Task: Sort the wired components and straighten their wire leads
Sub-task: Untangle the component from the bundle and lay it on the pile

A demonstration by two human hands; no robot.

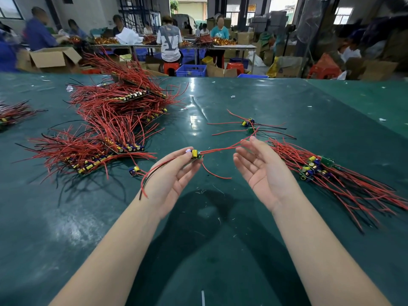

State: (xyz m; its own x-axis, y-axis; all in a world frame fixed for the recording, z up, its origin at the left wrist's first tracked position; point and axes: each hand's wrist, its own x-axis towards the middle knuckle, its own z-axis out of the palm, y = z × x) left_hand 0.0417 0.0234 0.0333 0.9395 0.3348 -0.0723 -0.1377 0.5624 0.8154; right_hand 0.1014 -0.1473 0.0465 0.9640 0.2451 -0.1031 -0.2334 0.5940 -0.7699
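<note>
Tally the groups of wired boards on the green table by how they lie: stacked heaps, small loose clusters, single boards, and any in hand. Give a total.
Big heap, left of centre: 1
Partial heap at the left edge: 1
Sorted bundle on the right: 1
Small loose cluster, far centre: 1
Single board lying alone: 1
Held board, pinched in the left hand: 1
Total: 6 groups

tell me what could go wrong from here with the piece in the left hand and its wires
1. The left hand pinches the small board only at its fingertips; a tug on the red leads could pull it out of that grip.
2. The right hand is open, so the leads running toward it are loose and may stay bent.
3. Those leads reach toward the loose components beyond and might snag their wires.
</note>
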